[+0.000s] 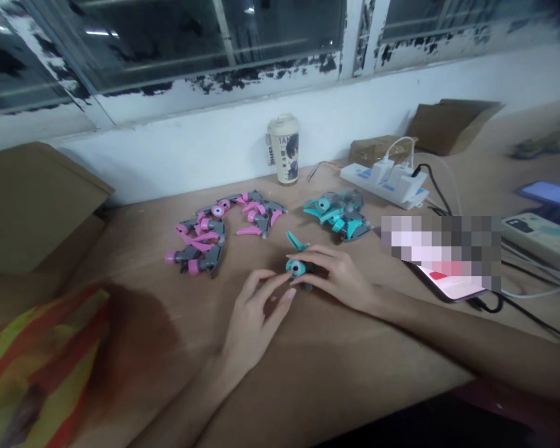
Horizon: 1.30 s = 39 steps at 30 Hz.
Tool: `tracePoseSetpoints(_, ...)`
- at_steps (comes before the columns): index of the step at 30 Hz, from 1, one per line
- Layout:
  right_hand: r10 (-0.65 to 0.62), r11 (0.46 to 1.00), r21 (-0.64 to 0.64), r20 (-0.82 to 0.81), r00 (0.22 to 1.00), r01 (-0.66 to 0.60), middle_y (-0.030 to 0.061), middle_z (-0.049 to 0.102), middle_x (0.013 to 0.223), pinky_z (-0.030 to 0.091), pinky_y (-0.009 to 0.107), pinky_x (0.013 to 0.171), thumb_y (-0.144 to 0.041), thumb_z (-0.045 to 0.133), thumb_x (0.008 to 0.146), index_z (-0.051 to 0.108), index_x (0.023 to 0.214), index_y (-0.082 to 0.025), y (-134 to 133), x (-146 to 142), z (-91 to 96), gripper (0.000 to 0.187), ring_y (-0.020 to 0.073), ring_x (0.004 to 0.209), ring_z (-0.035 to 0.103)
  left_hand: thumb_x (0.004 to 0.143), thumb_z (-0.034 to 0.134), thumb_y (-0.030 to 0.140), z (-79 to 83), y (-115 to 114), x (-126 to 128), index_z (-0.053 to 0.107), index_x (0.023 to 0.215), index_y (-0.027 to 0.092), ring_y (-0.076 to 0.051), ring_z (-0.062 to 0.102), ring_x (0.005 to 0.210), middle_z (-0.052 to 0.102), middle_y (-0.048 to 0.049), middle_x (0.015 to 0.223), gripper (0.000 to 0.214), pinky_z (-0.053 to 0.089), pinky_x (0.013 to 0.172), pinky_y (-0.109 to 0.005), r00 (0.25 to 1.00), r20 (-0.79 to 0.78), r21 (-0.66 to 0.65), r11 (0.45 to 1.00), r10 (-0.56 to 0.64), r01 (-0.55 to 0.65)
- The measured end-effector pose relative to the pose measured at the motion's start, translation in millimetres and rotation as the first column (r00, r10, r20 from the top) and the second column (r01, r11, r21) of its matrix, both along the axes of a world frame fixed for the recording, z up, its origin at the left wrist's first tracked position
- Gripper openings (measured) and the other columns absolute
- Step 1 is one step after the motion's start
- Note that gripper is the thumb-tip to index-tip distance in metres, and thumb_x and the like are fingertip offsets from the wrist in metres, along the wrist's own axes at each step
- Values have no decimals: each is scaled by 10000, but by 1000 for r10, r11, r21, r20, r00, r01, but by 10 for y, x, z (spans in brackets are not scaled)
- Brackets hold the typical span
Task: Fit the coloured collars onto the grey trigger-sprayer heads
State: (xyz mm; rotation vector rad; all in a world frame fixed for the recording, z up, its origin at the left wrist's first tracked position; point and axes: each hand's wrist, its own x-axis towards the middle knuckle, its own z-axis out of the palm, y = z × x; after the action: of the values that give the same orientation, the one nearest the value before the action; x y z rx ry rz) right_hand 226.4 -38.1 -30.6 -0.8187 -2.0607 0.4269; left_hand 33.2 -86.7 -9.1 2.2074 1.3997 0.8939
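while the teal spray head [299, 266] is pinched in the right hand [338, 277], on or just over the table [336, 354], its round end [296, 268] is met by the loosely spread left hand [251, 317]. if pushed off-centre, it could be tipped from the pinch. beyond, the teal pile [338, 214] could be scattered by a stray knuckle, the phone [450, 290] nudged by the right forearm [429, 326].

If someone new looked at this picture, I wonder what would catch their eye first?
Probably the bright pink-and-grey spray heads, spread left of the teal-and-grey pile on the table. Next might come the single teal spray head nearer the viewer, held by the right hand, with the left hand close at its round end. A cream cup also stands out, upright behind the spray heads.
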Motion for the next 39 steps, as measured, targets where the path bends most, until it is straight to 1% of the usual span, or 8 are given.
tracePoseSetpoints(4,-55,998,33,24,998,54,46,650,1073,505,359,858,-366,561,847,603,1131,-247,25,7,34,311,178,961,617,890,495,273,-5,29,-39,601,1077,241,-132,579,826,563,-27,967,217,514,688,-244,997,62,59,997,49,-53)
tracePoseSetpoints(9,-186,947,298,196,963,123,63,658,1059,419,416,935,-360,540,864,587,1158,-220,187,98,156,329,212,1032,572,895,486,261,-20,102,-121,609,996,212,-127,580,848,581,-24,949,166,495,698,-228,989,93,108,986,118,-128)
tracePoseSetpoints(12,-333,906,375,350,876,195,86,643,1112,313,470,1008,-367,482,894,572,1187,-197,469,297,360,350,242,1093,539,893,481,254,-51,150,-164,602,987,201,-133,582,846,578,-29,933,161,494,669,-228,982,113,112,980,151,-164)
tracePoseSetpoints(15,-468,880,357,534,705,314,110,603,1198,209,541,1035,-390,421,912,540,1229,-190,805,517,544,393,288,1169,485,879,493,234,-96,190,-186,586,989,187,-139,586,826,579,-35,912,152,495,649,-236,975,129,94,976,183,-196)
tracePoseSetpoints(21,-400,916,265,670,626,301,92,662,1095,299,556,948,-474,465,858,626,1114,-232,1122,654,574,387,323,1057,556,847,511,190,-164,208,-174,543,1032,184,-154,583,832,577,-44,921,188,500,705,-285,977,107,71,979,183,-191)
tracePoseSetpoints(30,-425,900,276,722,545,337,100,638,1128,311,528,941,-480,522,810,650,1063,-226,940,505,505,381,334,1104,509,835,500,163,-189,191,-162,535,1031,197,-160,580,821,576,-44,928,203,494,720,-311,985,87,62,986,150,-155)
tracePoseSetpoints(35,-432,900,297,711,555,320,133,628,1107,267,542,969,-464,525,827,634,1079,-186,872,258,614,391,339,1095,505,832,498,151,-184,194,-157,538,1025,190,-160,578,834,570,-45,932,201,494,742,-315,986,79,59,987,144,-149)
tracePoseSetpoints(39,-415,908,290,707,573,301,139,567,1225,284,470,985,-488,409,888,592,1148,-176,984,-60,526,445,311,1140,486,832,498,153,-182,191,-158,545,1012,189,-159,578,824,572,-44,917,190,497,740,-317,986,71,75,985,151,-157)
